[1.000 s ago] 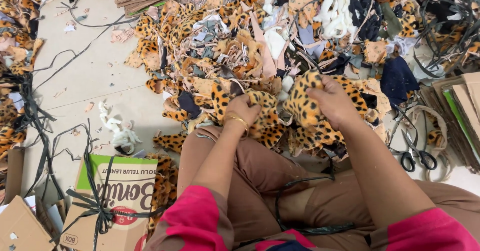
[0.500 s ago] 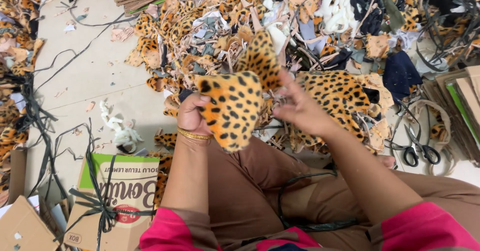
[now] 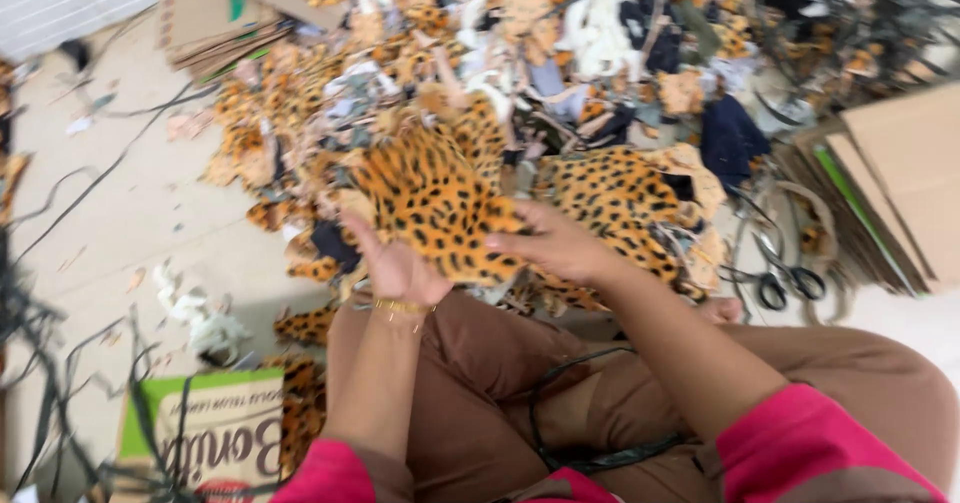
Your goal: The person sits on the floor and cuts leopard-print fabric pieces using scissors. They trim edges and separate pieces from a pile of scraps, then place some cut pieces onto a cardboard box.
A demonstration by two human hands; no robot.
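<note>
Leopard-print fabric, orange with black spots, is held up as one piece [image 3: 435, 208] above the lap in the head view. It is gripped from below by the left hand [image 3: 395, 263], whose fingers are closed on its lower edge, and pinched at its right edge by the right hand [image 3: 560, 248]. The step in hand is judged to be the sorting or inspecting of this piece, lifted from the heap of scraps [image 3: 480, 73] on the floor [image 3: 120, 213]. Scissors [image 3: 780, 278] lie to the right, near flattened cardboard [image 3: 900, 183]. A firm two-handed hold is called for next, the picture being blurred.
</note>
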